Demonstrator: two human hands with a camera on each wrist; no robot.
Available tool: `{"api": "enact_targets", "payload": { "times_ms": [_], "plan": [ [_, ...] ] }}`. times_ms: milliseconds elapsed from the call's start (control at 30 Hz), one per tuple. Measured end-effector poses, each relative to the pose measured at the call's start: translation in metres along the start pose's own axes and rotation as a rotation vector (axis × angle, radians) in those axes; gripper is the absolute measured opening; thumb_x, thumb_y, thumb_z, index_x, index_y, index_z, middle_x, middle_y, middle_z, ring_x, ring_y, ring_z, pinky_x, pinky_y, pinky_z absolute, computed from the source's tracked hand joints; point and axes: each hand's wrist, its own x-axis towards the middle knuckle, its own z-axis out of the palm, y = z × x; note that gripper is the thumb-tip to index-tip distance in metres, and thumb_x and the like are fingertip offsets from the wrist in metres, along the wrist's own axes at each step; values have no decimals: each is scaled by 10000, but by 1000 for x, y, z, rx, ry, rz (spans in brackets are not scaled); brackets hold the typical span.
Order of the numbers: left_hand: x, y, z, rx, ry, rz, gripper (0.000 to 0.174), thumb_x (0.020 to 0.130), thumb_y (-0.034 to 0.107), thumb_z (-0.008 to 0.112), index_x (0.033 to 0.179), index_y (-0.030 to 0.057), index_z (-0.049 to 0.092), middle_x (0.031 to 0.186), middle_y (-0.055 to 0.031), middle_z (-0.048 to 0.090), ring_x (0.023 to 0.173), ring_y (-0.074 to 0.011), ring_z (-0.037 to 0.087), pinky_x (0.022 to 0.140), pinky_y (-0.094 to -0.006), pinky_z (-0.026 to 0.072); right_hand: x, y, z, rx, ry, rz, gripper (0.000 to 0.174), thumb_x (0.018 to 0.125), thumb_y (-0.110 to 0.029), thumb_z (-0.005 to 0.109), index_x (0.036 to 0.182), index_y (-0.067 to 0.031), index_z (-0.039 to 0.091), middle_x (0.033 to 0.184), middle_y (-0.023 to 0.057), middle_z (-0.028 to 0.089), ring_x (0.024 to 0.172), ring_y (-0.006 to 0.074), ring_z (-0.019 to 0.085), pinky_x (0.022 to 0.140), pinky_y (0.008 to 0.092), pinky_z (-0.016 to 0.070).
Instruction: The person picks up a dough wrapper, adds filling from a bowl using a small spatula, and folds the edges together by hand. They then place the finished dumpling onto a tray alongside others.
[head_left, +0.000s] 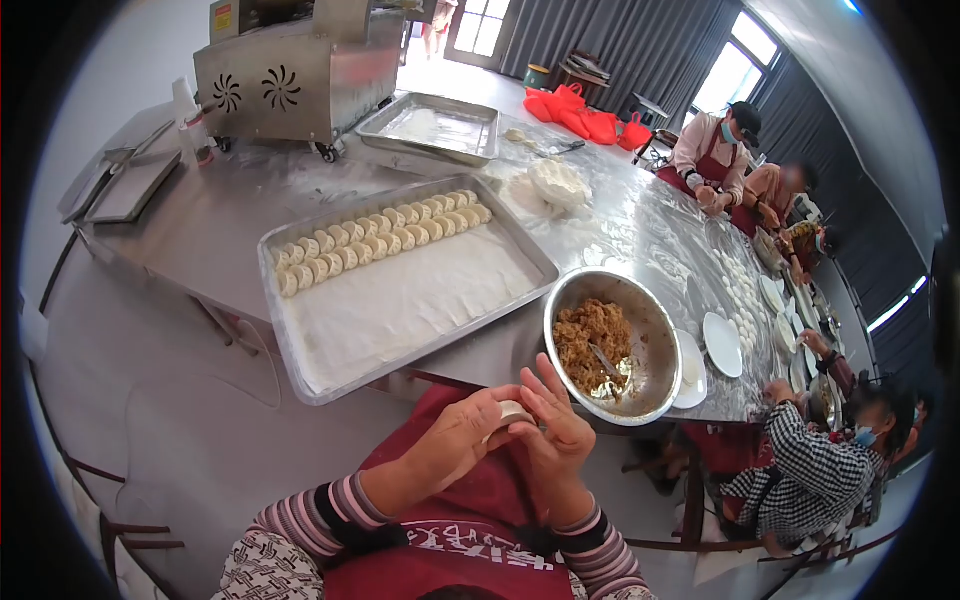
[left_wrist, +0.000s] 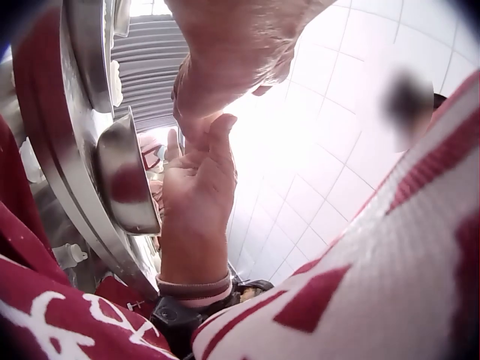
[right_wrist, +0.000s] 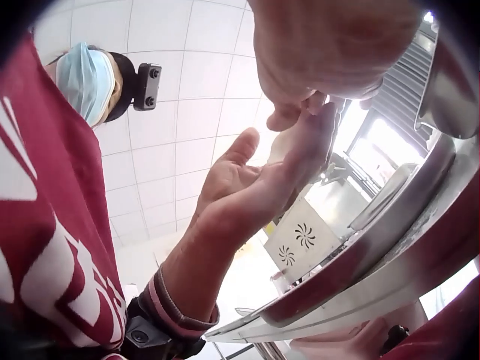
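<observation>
A pale, folded dumpling [head_left: 512, 413] sits between my two hands, above the apron lap and in front of the table edge. My left hand [head_left: 445, 438] holds it from the left with curled fingers and thumb. From the other side my right hand [head_left: 557, 432] pinches its edge, thumb underneath, with other fingers pointing up. Much of the dumpling is covered by fingers; the right wrist view shows a pale part [right_wrist: 282, 147] of it beside my left hand [right_wrist: 244, 187]. Just beyond my right hand is a steel bowl [head_left: 655, 375] of brown filling [head_left: 590, 340] with a spoon.
A metal tray [head_left: 420, 300] holds two rows of pleated dumplings [head_left: 385, 232] at its far side. Behind it stand another tray [head_left: 430, 125], a flour heap [head_left: 560, 182] and a steel machine [head_left: 290, 90]. White plates [head_left: 722, 345] lie right of the bowl; several people work along the table.
</observation>
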Motion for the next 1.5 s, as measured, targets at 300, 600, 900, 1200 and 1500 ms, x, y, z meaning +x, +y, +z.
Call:
{"api": "enact_targets", "payload": {
  "times_ms": [300,600,900,1200,1500],
  "plan": [
    [3,-1,-8,-66,-107,-80,576,973,495,391,1279,13,461,1219,-35,512,1157,-131,485,1041,-325,368,5,4,-8,-29,-178,-34,191,687,-49,753,878,-42,734,1105,123,676,1225,336,519,1044,411,378],
    [5,4,-15,-41,-151,-121,583,977,529,339,1284,51,473,1126,-29,555,1029,-128,505,879,-278,406,28,-11,-18,-168,-460,-78,249,663,-72,766,910,-76,735,1164,102,654,1278,320,470,1056,448,345],
    [9,4,-26,-175,-153,-227,637,958,561,358,1293,27,450,1130,-43,547,1028,-137,507,931,-302,396,26,1,-13,-152,-522,-172,225,635,-75,769,856,-78,724,1171,75,653,1326,307,410,1087,467,298],
    [2,20,-23,-226,-92,-243,689,942,562,397,1332,-6,413,1269,-120,509,1107,-181,524,982,-346,409,48,-17,1,-302,-762,-211,213,645,-119,776,850,-106,718,1217,47,630,1359,324,353,1102,484,244],
    [-6,25,-55,-314,-145,-227,708,939,577,386,1358,8,377,1292,-116,499,1115,-190,525,973,-345,412,61,-18,28,-374,-881,-273,184,674,-141,745,847,-113,689,1320,62,553,1386,336,291,1096,513,246]
  ]
}}
